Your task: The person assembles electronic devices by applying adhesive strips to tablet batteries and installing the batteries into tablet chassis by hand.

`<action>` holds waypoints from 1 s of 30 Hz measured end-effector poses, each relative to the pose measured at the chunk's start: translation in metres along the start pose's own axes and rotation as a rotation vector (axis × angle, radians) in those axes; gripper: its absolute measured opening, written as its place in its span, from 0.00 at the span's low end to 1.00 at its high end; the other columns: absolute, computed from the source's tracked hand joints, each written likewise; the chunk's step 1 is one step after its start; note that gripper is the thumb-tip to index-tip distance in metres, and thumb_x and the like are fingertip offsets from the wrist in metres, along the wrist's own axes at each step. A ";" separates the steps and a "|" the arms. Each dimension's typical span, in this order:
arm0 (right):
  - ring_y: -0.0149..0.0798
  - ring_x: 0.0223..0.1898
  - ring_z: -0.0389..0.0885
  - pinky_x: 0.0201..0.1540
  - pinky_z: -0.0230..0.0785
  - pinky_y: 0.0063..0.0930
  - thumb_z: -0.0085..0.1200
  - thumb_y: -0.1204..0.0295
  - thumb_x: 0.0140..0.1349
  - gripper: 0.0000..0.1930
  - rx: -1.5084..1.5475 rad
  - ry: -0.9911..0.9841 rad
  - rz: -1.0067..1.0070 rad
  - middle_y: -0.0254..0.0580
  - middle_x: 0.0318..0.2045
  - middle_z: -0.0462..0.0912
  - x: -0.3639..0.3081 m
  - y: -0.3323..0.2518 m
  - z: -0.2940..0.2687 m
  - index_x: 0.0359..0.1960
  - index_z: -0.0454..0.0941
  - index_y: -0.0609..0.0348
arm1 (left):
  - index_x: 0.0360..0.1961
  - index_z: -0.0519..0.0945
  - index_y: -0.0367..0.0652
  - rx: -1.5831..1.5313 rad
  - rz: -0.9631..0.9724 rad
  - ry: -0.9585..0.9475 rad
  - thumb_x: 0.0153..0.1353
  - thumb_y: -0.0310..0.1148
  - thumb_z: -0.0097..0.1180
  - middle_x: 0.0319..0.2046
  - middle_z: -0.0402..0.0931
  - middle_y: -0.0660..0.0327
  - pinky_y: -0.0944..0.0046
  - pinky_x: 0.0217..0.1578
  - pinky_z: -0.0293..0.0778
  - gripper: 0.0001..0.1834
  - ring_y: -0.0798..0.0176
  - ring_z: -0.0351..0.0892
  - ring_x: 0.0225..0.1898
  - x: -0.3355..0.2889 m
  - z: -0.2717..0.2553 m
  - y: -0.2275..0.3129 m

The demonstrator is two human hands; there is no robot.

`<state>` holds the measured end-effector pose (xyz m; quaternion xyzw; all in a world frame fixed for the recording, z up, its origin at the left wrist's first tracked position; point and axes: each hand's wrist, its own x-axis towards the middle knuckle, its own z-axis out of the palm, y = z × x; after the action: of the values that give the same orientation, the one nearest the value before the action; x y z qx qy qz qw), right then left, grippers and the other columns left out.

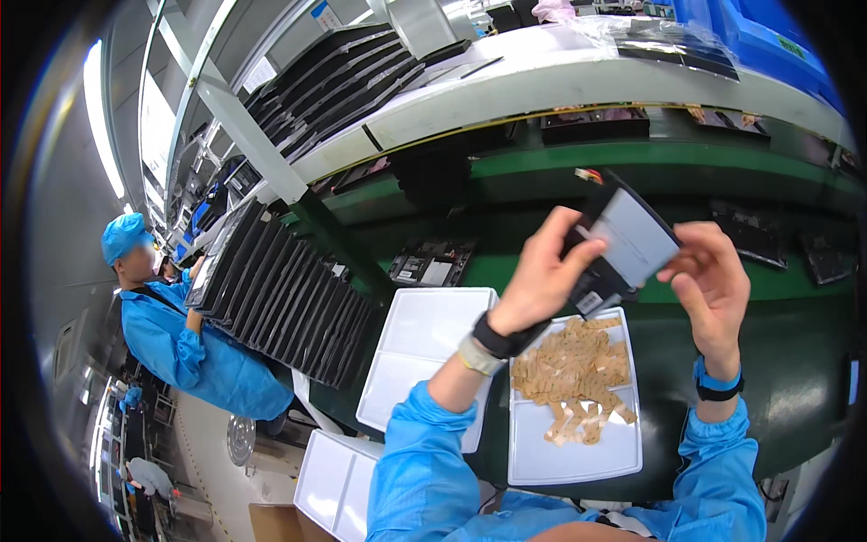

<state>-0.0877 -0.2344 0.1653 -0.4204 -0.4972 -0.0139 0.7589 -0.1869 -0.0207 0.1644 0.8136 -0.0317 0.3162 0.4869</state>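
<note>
My left hand (553,268) grips the left side of a flat battery pack (638,237), its thumb across the face. The pack has a large grey panel, black borders and a small connector with coloured wires at its upper end. It is held tilted above a white tray (574,465). At the pack's right edge my right hand (713,289) has its fingers curled in against the side; the exact contact is partly hidden. Below the hands, many small tan tape-like pieces (573,366) lie heaped in the tray, some with white patches.
White trays (420,325) stand left of my left forearm. A tall stack of black trays (280,294) is beyond them, next to a person in blue (181,339). Device parts (433,262) lie on the green surface. A shelf (542,86) crosses above, bearing more black trays (330,86).
</note>
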 end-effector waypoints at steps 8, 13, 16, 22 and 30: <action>0.27 0.36 0.81 0.40 0.77 0.19 0.56 0.86 0.69 0.11 -0.193 0.109 0.054 0.40 0.40 0.81 0.002 0.028 -0.011 0.51 0.81 0.69 | 0.52 0.71 0.37 -0.458 -0.108 -0.152 0.76 0.32 0.54 0.42 0.77 0.65 0.70 0.46 0.75 0.11 0.76 0.76 0.44 0.006 0.042 -0.059; 0.26 0.42 0.81 0.47 0.73 0.19 0.56 0.83 0.70 0.09 -0.224 0.289 0.075 0.36 0.42 0.83 0.010 0.070 -0.024 0.50 0.80 0.68 | 0.52 0.69 0.38 -0.627 -0.137 -0.167 0.77 0.32 0.53 0.45 0.77 0.62 0.69 0.48 0.78 0.11 0.75 0.78 0.46 0.013 0.046 -0.065; 0.26 0.44 0.81 0.49 0.74 0.20 0.57 0.83 0.70 0.09 -0.229 0.256 0.145 0.35 0.41 0.83 0.014 0.105 -0.031 0.49 0.80 0.68 | 0.52 0.70 0.38 -0.669 -0.111 -0.127 0.77 0.33 0.54 0.44 0.79 0.62 0.69 0.48 0.77 0.12 0.75 0.79 0.45 0.013 0.047 -0.071; 0.24 0.42 0.80 0.48 0.72 0.19 0.56 0.84 0.70 0.07 -0.194 0.173 0.176 0.32 0.40 0.82 -0.008 0.105 0.003 0.47 0.81 0.69 | 0.49 0.72 0.37 -0.383 -0.114 0.113 0.77 0.37 0.56 0.41 0.80 0.63 0.71 0.47 0.76 0.13 0.76 0.78 0.45 0.017 0.037 -0.081; 0.28 0.43 0.83 0.48 0.77 0.23 0.58 0.80 0.70 0.10 -0.135 0.211 0.217 0.38 0.43 0.85 -0.012 0.105 0.014 0.51 0.82 0.70 | 0.53 0.71 0.35 -0.386 -0.110 0.249 0.72 0.38 0.61 0.41 0.82 0.57 0.67 0.41 0.78 0.19 0.70 0.82 0.41 0.014 0.040 -0.084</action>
<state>-0.0582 -0.1624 0.0922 -0.5179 -0.3644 -0.0093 0.7739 -0.1263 -0.0056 0.0941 0.6606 0.0134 0.3753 0.6501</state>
